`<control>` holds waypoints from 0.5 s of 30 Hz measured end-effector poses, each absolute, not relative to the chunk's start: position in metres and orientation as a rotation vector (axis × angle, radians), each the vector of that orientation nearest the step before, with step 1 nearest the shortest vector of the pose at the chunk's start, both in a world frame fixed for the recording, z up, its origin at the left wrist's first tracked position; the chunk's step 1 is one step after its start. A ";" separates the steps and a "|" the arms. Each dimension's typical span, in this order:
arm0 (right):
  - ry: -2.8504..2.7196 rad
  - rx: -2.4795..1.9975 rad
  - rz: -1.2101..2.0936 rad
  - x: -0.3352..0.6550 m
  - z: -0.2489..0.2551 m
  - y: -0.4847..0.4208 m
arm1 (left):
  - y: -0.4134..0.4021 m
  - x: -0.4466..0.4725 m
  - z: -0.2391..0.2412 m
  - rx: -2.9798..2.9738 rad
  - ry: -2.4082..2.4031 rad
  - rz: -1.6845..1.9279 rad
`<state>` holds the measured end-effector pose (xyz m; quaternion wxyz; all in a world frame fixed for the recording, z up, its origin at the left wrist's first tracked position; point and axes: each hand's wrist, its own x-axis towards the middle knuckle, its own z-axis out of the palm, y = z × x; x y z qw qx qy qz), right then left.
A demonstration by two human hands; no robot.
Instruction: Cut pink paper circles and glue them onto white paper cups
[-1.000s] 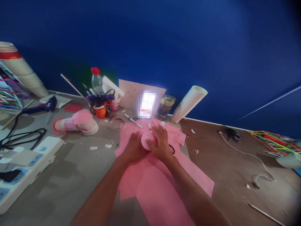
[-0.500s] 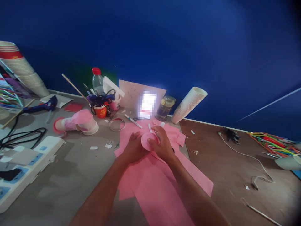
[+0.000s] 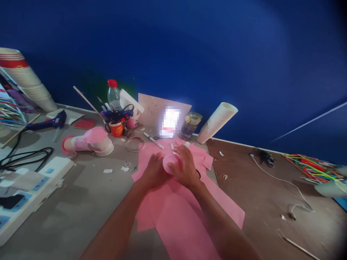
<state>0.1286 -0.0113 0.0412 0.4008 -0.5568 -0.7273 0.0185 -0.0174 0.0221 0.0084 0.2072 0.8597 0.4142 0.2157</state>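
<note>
My left hand [image 3: 153, 169] and my right hand [image 3: 184, 167] meet over a small round pink paper piece [image 3: 169, 161] above the pink paper sheets [image 3: 179, 216] on the table. Both hands grip this piece from either side; my right fingers curl over its top. Small white strips [image 3: 171, 146] stick up just behind it. A pair of scissors with a black handle [image 3: 198, 174] lies partly hidden under my right hand.
A pink paper-cup figure [image 3: 89, 141], tape ring [image 3: 135, 144], white marker [image 3: 153, 139], cup of tools [image 3: 116, 121], water bottle [image 3: 114, 94], glass jar [image 3: 190, 124] and white cup stack [image 3: 217, 122] stand behind. Glue gun [image 3: 46, 122] and power strip [image 3: 29, 187] lie left; cable [image 3: 282, 180] and coloured straws [image 3: 311, 166] right.
My right hand has curled its fingers tighter over the round pink piece and shifted slightly toward me. The left hand stays put.
</note>
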 end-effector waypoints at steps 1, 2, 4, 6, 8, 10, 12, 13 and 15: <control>-1.778 -1.439 0.044 0.129 0.043 -0.012 | 0.022 -0.017 0.010 2.392 1.146 0.598; -1.719 -1.479 0.047 0.130 0.044 -0.012 | 0.022 -0.017 0.011 2.390 1.144 0.599; -1.636 -1.558 0.070 0.133 0.046 -0.013 | 0.021 -0.018 0.012 2.380 1.157 0.613; -1.623 -1.601 0.108 0.135 0.047 -0.014 | 0.021 -0.018 0.013 2.370 1.164 0.639; -1.653 -1.617 0.126 0.134 0.046 -0.015 | 0.021 -0.018 0.013 2.360 1.156 0.687; -1.693 -1.629 0.090 0.131 0.046 -0.016 | 0.021 -0.017 0.012 2.358 1.136 0.735; -1.727 -1.639 0.023 0.126 0.045 -0.018 | 0.020 -0.017 0.011 2.363 1.131 0.769; -1.739 -1.645 -0.010 0.123 0.044 -0.019 | 0.020 -0.017 0.009 2.365 1.137 0.780; -1.757 -1.661 -0.047 0.118 0.043 -0.020 | 0.020 -0.017 0.005 2.362 1.166 0.804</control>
